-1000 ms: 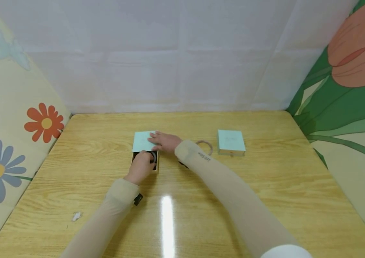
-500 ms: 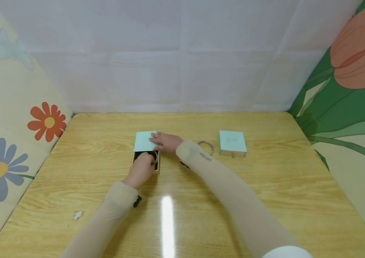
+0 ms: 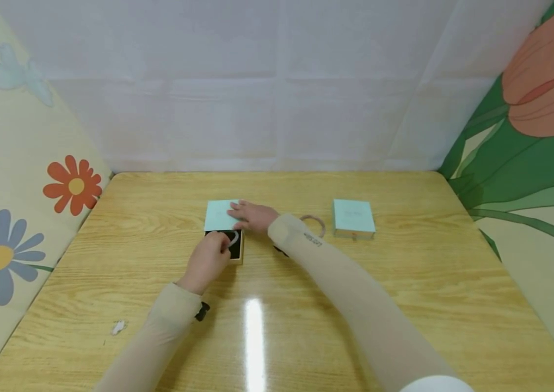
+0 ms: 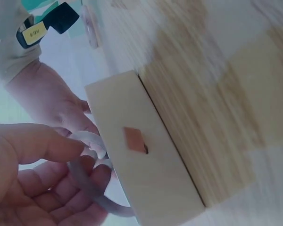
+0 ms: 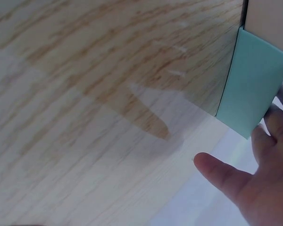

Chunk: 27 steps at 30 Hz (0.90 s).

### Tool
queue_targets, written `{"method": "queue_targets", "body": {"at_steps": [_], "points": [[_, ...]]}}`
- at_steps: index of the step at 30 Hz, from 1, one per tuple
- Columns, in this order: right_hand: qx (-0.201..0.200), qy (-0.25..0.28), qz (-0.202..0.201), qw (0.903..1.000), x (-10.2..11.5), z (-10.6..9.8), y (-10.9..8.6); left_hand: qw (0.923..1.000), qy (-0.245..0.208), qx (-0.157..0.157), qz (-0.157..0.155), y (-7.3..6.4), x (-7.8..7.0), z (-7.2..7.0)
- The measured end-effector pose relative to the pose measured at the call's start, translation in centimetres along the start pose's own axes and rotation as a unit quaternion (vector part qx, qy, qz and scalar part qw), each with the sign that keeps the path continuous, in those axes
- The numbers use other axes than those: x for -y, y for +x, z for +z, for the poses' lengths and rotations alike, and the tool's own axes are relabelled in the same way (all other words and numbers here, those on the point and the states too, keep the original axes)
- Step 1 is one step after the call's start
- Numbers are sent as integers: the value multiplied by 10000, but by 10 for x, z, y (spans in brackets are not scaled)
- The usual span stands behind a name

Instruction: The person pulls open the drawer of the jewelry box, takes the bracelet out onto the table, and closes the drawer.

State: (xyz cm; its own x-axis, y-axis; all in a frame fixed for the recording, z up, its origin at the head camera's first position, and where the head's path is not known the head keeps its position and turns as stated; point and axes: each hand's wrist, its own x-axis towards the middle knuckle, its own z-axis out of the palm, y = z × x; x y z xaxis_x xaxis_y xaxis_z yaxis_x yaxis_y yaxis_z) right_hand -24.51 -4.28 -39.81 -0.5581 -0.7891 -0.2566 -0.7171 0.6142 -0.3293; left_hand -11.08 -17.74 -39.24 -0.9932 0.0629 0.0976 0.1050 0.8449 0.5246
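Observation:
A light-teal drawer-style box (image 3: 218, 216) stands left of centre on the table, its black-lined drawer (image 3: 236, 252) pulled out toward me. In the left wrist view, the drawer's cream front (image 4: 155, 174) bears a small orange tab (image 4: 134, 139). My left hand (image 3: 207, 260) pinches a pale greyish bangle (image 4: 88, 185) between thumb and fingers at the drawer's opening. Part of the bangle hides behind the drawer front in that view. My right hand (image 3: 256, 218) rests on the box's teal sleeve (image 5: 254, 84) with fingers extended, thumb spread away.
A second teal box (image 3: 354, 216), closed, sits on the right. Beside it a pinkish bangle (image 3: 313, 217) lies on the wooden table (image 3: 419, 288), partly covered by my right sleeve. A white mark (image 3: 118, 327) shows at the table's near left.
My left hand has drawn back slightly toward me and to the left, the bangle in its fingers, baring more of the black drawer lining. My right hand stays on the box.

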Motion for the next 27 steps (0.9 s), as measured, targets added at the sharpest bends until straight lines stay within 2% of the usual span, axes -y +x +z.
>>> {"method": "queue_targets", "body": {"at_steps": [6,16,20,27], "points": [[-8,50,-25,10000,0,-1,0,9992,-156,-356,98,1,2,-2],[11,2,-72,10000,-1,-1,1,9928,-218,-1034,568,3,9,-7],[25,-41,-73,10000,-1,-1,1,9914,-308,-1169,493,4,11,-10],[48,-47,-37,10000,0,-2,2,9873,-621,-1455,166,7,15,-13]]}}
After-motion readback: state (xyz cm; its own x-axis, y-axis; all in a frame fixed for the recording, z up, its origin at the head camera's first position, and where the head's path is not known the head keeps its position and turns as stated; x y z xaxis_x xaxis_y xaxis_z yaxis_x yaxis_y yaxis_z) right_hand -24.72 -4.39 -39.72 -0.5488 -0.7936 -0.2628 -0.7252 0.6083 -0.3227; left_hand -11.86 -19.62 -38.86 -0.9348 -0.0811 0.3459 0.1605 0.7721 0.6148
